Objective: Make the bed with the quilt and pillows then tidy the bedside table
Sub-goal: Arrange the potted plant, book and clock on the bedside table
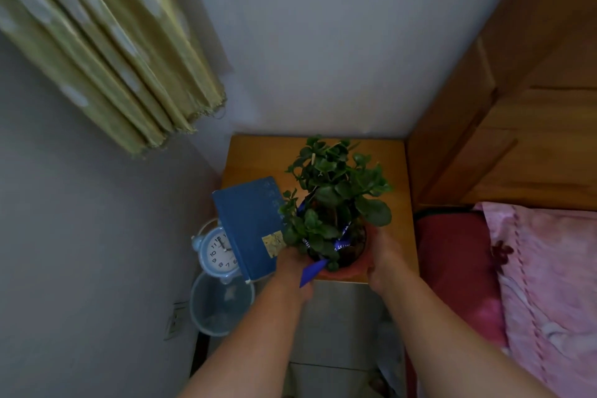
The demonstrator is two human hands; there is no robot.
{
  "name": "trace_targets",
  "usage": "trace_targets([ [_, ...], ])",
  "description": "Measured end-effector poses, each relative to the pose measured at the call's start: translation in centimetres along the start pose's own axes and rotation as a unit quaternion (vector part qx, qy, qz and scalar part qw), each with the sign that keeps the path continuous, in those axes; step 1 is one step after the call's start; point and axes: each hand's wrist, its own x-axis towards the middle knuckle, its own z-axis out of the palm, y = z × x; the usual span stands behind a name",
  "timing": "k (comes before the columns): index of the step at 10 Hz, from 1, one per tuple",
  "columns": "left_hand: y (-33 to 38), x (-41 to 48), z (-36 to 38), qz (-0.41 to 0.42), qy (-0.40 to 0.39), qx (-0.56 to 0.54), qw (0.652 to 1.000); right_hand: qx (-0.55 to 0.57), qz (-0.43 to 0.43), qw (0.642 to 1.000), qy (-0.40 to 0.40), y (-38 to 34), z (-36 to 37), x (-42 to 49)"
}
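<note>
A: Entry. Item and position?

B: Leafy green potted plant [336, 200] in a round reddish-brown pot [344, 272], at the near edge of the light wooden bedside table [258, 155]. I cannot tell whether the base rests on the top or is just clear of it; the pot's rim and the hands hide it.

A: Hands?

B: Left hand [292, 268] curled round the pot's left wall, right hand [384, 257] curled round its right wall. The fingertips pass behind the pot, out of view. A blue printed ribbon [311, 272] hangs out by the left hand.

A: Handling?

B: Judged: soil-filled, so bottom-heavy with moderate weight. The pot is rigid and probably breakable if dropped. Stems and leaves are soft and no use as a handle. Hold low on the pot wall from both sides, as now, and keep it upright so the soil stays in.

A: Surroundings?

B: Blue hardcover book [248, 223] just left of the plant, askew, overhanging the table's left edge. Pale blue twin-bell alarm clock [217, 252] beyond that edge, partly hidden by the book. Translucent plastic bin [219, 310] on the floor below. Pink patterned quilt [549, 284] on the bed to the right.

A: Risk?

B: Leaves overlap the book in view, so a swing left could nudge it off.
</note>
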Motion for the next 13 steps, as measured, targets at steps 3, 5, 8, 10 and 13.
trace_targets([
  [3,-1.8,-0.7,0.1,0.038,-0.101,-0.061,0.992,0.028,0.003,0.998,-0.053,1.2,-0.3,0.4],
  [5,-3.2,1.6,0.0,0.033,-0.078,-0.064,0.994,0.047,-0.007,0.996,-0.073,1.8,-0.5,1.4],
  [8,-3.1,2.2,0.6,0.041,-0.068,-0.046,0.996,0.007,-0.048,0.997,-0.063,1.0,-1.2,3.4],
  [10,-2.9,2.0,1.4,0.063,-0.099,-0.134,0.984,0.020,-0.033,0.997,-0.060,-0.3,-1.1,2.6],
  [13,-4.7,1.1,2.7,0.120,-0.143,-0.156,0.970,-0.025,-0.064,0.997,-0.039,0.5,-2.9,2.2],
])
